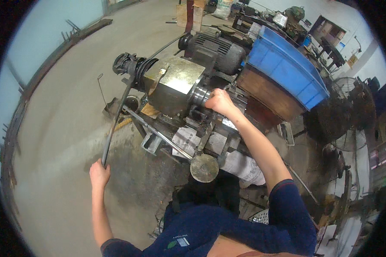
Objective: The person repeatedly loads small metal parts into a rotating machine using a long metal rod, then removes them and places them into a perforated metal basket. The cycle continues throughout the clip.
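Observation:
My left hand [100, 173] is wrapped round the lower end of a long metal lever [112, 128], which slants up to the left side of a lathe's headstock [172, 79]. At the headstock's right face, my right hand [220, 102] is closed at the end of the shiny round spindle nose [199, 95]. Whatever its fingers hold there is hidden by the hand. Another steel bar [161, 135] runs from beneath the headstock toward a round metal disc [204, 168] close to my body. Dark pulleys [143, 68] sit at the headstock's far left end.
Behind the headstock stands a ribbed electric motor [218, 52]. A blue plastic bin [283, 64] rests on a brown box [268, 92] at the right. Farther right is a caged fan [347, 111]. Papers or rags [243, 167] lie on the machine bed near me.

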The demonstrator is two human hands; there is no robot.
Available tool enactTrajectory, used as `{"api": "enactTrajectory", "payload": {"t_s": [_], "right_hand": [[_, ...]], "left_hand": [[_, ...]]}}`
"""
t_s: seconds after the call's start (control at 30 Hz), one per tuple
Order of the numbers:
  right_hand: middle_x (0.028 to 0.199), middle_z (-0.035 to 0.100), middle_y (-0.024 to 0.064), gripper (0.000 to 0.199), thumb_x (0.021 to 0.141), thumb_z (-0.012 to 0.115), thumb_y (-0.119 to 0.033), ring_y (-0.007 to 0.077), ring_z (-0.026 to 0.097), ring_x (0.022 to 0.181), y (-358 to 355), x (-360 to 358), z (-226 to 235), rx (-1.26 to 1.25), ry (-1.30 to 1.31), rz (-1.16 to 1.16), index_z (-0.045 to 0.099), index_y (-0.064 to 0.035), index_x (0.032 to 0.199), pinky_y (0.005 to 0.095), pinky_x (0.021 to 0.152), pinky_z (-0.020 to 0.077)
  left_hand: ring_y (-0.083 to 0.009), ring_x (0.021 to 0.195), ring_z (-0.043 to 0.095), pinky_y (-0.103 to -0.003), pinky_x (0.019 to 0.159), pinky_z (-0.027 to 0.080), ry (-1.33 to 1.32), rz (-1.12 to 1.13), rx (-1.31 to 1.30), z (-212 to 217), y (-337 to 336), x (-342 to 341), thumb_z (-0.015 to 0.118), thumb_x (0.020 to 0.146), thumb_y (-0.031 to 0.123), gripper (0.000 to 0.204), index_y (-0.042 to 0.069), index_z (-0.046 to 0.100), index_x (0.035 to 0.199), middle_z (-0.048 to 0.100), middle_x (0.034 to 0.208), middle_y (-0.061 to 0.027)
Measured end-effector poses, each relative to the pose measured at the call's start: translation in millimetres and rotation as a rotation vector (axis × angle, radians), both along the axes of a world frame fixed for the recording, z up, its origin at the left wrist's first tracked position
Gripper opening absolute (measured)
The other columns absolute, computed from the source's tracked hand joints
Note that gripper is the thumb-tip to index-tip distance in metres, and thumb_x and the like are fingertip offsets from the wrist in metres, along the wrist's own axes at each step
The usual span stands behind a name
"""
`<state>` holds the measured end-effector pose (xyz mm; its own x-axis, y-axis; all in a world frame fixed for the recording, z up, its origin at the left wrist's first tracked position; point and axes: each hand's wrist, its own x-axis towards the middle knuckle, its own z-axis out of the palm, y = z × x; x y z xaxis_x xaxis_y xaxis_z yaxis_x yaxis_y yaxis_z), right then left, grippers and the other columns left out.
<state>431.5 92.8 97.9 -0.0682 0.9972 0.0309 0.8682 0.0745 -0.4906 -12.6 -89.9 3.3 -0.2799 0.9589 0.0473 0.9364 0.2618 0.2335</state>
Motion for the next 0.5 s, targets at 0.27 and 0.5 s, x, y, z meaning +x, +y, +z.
{"api": "enactTrajectory", "payload": {"t_s": [0.27, 0.5], "right_hand": [[0.101, 0.058, 0.0174, 0.024, 0.054, 0.055, -0.022, 0.0349, 0.055, 0.09, -10, 0, -12, 0.215, -0.028, -0.082, 0.061, -0.0009, 0.064, 0.0366, 0.078, 0.0444], [0.095, 0.06, 0.0151, 0.025, 0.055, 0.057, -0.023, 0.0334, 0.058, 0.084, -4, 3, -16, 0.206, -0.027, -0.075, 0.063, -0.0021, 0.068, 0.0364, 0.077, 0.0467]], "left_hand": [[-0.029, 0.064, 0.059, -0.04, 0.057, 0.046, 0.434, 0.038, -0.06, 15, 64, -102, 0.058, 0.068, 0.013, 0.011, 0.005, 0.057, 0.076, 0.059, 0.066, -0.0121], [-0.0294, 0.067, 0.059, -0.041, 0.06, 0.047, 0.664, -0.172, 0.085, -16, 125, -200, 0.055, 0.069, 0.011, 0.02, 0.008, 0.058, 0.089, 0.059, 0.073, -0.013]]}}
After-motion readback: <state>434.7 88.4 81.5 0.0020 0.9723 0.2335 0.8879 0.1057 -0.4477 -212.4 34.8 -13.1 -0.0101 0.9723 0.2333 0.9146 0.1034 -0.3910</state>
